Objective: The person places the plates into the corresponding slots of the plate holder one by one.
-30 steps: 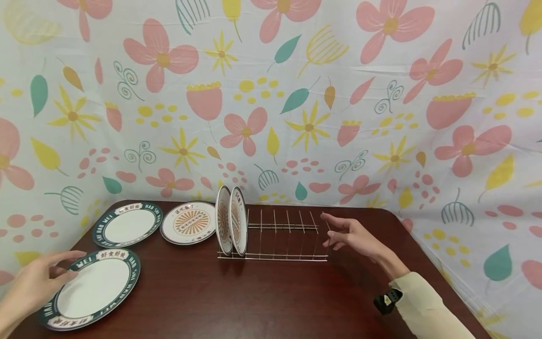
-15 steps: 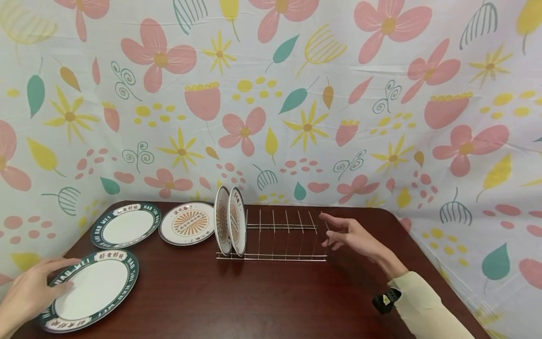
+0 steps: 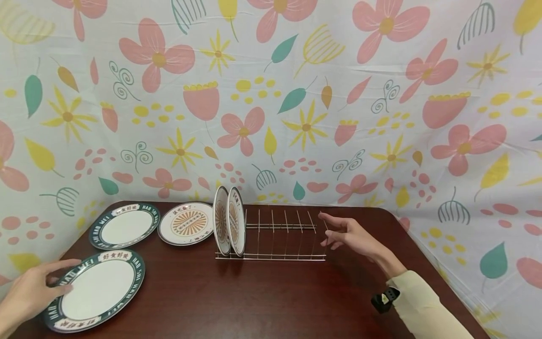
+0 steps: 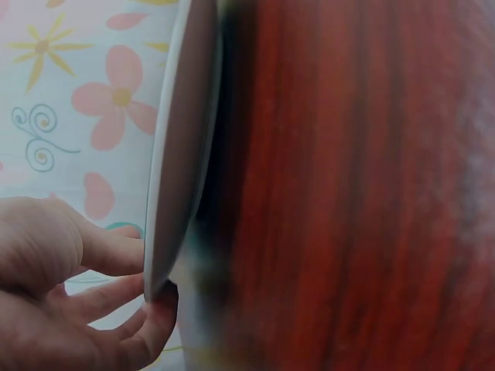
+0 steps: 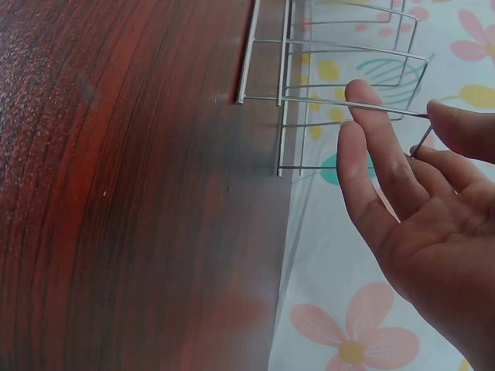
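Observation:
At the table's left side, my left hand (image 3: 31,292) grips the left rim of a white plate (image 3: 97,294) with a dark green lettered border. The left wrist view shows this plate (image 4: 179,154) edge-on, its rim between the thumb and fingers (image 4: 160,309), with a dark gap beneath it. My right hand (image 3: 351,238) pinches the right end wire of a metal dish rack (image 3: 271,258). In the right wrist view, thumb and a finger meet at the corner of that wire (image 5: 371,107). Two white plates (image 3: 237,221) with orange sunburst patterns stand upright in the rack's left slots.
Behind the held plate lies another green-bordered plate (image 3: 124,226). Beside it, a sunburst plate (image 3: 186,223) lies flat against the rack's left end. The dark wood table (image 3: 254,301) meets a flowered cloth (image 3: 271,94) at the back and sides.
My left hand has taken the green-bordered plate slightly to the right, its near edge shifting over the table. The right hand stays on the rack, and the view has drifted a little.

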`<state>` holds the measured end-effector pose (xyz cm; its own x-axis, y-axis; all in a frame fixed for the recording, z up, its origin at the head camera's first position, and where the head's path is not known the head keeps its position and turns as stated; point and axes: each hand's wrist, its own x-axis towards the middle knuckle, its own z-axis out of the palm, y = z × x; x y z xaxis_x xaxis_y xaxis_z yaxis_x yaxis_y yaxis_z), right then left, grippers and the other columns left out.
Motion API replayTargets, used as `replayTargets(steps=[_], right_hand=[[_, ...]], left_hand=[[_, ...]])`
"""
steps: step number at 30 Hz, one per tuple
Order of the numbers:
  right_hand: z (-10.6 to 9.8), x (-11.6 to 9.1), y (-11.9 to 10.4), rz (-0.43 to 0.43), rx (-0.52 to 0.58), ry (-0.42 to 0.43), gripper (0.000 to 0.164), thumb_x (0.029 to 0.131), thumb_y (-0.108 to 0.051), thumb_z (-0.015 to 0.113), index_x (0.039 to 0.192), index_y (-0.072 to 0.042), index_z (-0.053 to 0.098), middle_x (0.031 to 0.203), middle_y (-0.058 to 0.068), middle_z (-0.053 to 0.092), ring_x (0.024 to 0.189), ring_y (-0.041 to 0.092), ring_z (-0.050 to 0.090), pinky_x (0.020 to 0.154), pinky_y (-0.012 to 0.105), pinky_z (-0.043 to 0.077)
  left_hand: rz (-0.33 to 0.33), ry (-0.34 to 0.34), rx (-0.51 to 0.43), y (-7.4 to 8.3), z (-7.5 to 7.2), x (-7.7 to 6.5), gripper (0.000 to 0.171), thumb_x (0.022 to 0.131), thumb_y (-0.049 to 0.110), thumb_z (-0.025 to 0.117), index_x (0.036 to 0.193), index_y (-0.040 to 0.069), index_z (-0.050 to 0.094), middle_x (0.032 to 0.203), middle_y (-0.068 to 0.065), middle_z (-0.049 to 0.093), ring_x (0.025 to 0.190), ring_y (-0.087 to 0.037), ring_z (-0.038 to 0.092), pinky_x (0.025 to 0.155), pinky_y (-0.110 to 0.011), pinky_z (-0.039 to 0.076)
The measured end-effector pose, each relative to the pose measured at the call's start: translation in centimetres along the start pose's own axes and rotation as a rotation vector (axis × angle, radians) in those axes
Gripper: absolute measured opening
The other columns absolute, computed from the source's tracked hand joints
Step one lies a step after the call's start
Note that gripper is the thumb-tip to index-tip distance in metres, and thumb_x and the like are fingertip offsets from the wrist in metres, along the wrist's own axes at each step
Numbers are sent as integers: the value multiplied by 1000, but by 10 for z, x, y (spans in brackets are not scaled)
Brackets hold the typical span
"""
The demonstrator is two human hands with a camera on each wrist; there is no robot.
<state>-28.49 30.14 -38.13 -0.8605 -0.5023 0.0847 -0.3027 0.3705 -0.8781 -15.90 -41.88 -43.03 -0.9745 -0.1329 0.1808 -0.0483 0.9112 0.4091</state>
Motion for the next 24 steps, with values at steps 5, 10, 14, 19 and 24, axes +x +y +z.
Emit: replayTargets(steps=[5,10,14,19,24], right_hand=[[0,0,0,-1,11,-3,62,108,-10,59,163,1,33,164,26,34,100,38,74,83,48,62],[0,1,0,-5,15,-9,61,108,-9,59,163,2,33,165,26,33,101,38,74,83,47,62],[-1,1,0,-5,16,-9,61,108,-8,58,163,2,33,165,26,33,101,38,74,83,47,62],[0,0,-1,1,5,-7,61,108,-10,59,163,1,33,165,26,33,101,38,74,83,47,61],[0,0,-2,2,6,-7,61,108,-10,59,163,1,33,164,26,34,101,38,73,84,48,61]], left_hand=[[2,-95,-113,-2,-4,5,55,76,-6,85,124,-20,62,117,-45,60,94,-51,67,69,-50,60],[-61,-209,-193,-3,-11,9,62,79,-3,85,132,-21,56,124,-48,56,104,-59,63,77,-55,60],[-138,-266,-231,0,-16,11,66,81,0,84,137,-18,55,128,-49,53,109,-62,59,78,-56,60],[-204,-328,-289,5,-22,10,67,83,1,81,141,-15,52,130,-47,52,111,-59,55,74,-49,59],[-170,-345,-314,11,-27,7,65,86,4,79,143,-12,53,131,-44,54,105,-43,60,67,-38,55]])
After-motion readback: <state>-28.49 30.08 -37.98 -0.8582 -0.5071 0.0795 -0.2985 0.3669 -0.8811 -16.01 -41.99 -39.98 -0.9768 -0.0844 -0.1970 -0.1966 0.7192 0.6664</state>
